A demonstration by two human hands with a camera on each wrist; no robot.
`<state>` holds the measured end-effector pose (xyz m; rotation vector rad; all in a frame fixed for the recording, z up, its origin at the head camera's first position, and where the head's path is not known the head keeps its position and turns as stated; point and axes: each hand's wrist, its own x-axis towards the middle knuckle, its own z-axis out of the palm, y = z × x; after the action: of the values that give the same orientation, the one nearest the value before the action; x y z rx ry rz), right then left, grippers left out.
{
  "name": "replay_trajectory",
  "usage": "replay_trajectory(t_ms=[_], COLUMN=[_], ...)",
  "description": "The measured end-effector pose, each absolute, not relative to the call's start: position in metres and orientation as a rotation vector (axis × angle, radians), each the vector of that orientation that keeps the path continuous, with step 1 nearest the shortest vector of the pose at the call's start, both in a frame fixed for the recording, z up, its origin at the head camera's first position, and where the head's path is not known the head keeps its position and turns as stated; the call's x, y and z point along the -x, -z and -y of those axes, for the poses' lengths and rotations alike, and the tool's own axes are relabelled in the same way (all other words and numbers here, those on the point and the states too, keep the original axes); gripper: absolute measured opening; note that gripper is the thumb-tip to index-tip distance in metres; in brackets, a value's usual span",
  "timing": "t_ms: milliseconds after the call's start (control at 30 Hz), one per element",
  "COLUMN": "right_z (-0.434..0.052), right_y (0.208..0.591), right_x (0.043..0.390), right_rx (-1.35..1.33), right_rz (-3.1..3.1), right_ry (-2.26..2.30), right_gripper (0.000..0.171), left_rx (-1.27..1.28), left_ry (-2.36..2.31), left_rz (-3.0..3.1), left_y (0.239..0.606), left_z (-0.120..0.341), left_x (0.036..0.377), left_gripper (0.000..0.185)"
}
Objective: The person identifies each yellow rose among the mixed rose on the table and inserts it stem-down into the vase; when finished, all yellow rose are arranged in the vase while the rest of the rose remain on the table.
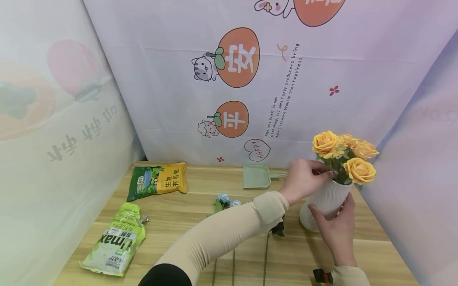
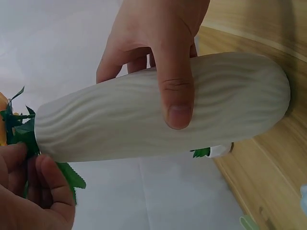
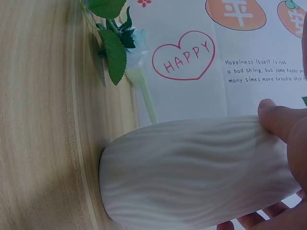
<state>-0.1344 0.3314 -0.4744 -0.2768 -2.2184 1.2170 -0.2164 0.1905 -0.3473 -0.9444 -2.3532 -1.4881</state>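
A tall white vase (image 1: pixel 323 202) with wavy ridges has its base on the wooden table at the right. Several yellow roses (image 1: pixel 359 170) with green leaves stand in its mouth. My left hand (image 1: pixel 305 179) is at the vase's rim; in the left wrist view its thumb and fingers pinch a leafy stem (image 2: pixel 29 136) there. My right hand (image 1: pixel 338 228) grips the side of the vase, its thumb across the ridged wall in the left wrist view. The right wrist view shows the lower vase (image 3: pixel 192 172) and that hand at the right edge.
Light blue flowers (image 1: pixel 223 200) lie mid-table, with long green stems (image 1: pixel 265 262) running towards me. A green dustpan (image 1: pixel 256 177) rests by the back wall. A yellow-green fertilizer bag (image 1: pixel 157 182) and a clipped white-and-green bag (image 1: pixel 116 244) lie at the left. Printed cloth walls surround the table.
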Motion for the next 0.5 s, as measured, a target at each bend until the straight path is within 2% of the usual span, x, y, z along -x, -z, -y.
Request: replay_trajectory(t_ms=[233,500], right_z=[-0.331,-0.332], right_y=[0.474,0.474], right_x=[0.135,0.135], right_rx=[0.267,0.264], right_rz=[2.206,2.212], right_ry=[-1.23,-1.238], right_gripper=[0.115,0.116], left_rx=[0.935,1.012], left_ry=[1.422,1.56], left_rz=[2.434,2.305], left_y=[0.35,0.359], left_z=[-0.194,-0.187], left_x=[0.216,0.219], left_gripper=[0.008,0.014])
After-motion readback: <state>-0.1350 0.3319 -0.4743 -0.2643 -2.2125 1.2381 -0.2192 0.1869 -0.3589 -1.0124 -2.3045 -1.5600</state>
